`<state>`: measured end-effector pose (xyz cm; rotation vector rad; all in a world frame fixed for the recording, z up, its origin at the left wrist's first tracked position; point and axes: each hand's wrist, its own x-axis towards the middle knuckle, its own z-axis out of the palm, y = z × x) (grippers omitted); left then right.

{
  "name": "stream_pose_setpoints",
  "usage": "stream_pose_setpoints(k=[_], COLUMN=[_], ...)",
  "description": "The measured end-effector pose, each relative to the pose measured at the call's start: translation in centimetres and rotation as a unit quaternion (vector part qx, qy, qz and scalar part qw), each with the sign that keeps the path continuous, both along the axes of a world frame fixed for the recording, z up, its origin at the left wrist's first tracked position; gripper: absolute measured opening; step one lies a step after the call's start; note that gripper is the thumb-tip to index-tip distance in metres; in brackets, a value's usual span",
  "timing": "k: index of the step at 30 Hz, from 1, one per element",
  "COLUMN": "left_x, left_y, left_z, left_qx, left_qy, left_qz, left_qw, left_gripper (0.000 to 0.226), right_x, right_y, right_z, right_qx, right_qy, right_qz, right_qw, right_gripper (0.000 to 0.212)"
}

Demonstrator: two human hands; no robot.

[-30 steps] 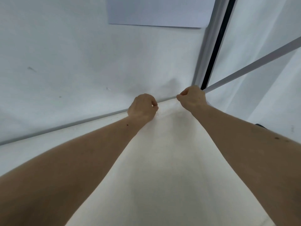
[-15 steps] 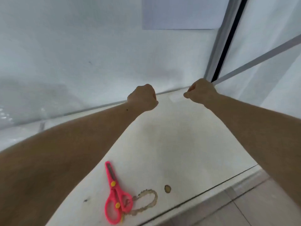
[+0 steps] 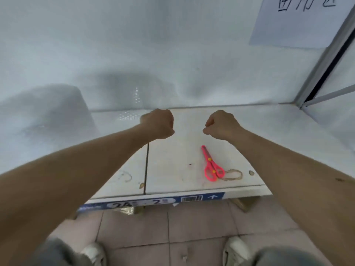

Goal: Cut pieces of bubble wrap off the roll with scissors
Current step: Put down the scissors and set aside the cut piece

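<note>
Pink scissors (image 3: 211, 166) lie untouched on the white table (image 3: 172, 169). Bubble wrap (image 3: 134, 54) is held up across the view, its edge apparently pinched by the curled left hand (image 3: 158, 124) and right hand (image 3: 221, 124); no cut is seen yet.

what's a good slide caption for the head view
Both fists, left hand and right hand, raised over a white table; pink scissors lie untouched.

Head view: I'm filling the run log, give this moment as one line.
left hand: fist, over table | right hand: fist, contents unclear | scissors: on table, untouched | bubble wrap: left, uncut
</note>
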<state>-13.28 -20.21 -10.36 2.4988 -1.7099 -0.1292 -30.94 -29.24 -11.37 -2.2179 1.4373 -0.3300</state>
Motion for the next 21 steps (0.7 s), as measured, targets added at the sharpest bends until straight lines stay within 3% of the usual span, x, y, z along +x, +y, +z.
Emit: stream_pose_setpoints(k=[4,7,13,16,21], left_x=[4.0,6.7,9.6,10.2,9.6], left_y=[5.6,8.5,9.6,7.9,5.0], left_z=[0.1,-0.8,-2.5,-3.6,-5.9], left_qx=[0.0,0.015,0.029,0.031,0.051], left_qy=[-0.023,-0.003,0.034,0.03,0.033], left_qz=[0.044,0.066,0.084,0.066,0.002], left_qw=[0.999,0.998,0.995,0.997,0.998], left_gripper=[0.017,0.017,0.03,0.042,0.054], right_x=[3.2,5.3,9.9,12.2,14.6], right_y=[4.2,6.2,5.6,3.5,-0.1], right_z=[-0.6,-1.4,-2.9,-3.6,-5.4], right_qx=[0.005,0.007,0.002,-0.002,0.021], right_qy=[0.031,0.05,0.095,0.095,0.065], right_qz=[0.039,0.053,0.067,0.061,0.029], right_qw=[0.999,0.997,0.993,0.994,0.997], right_gripper=[0.004,0.022,0.029,0.038,0.071])
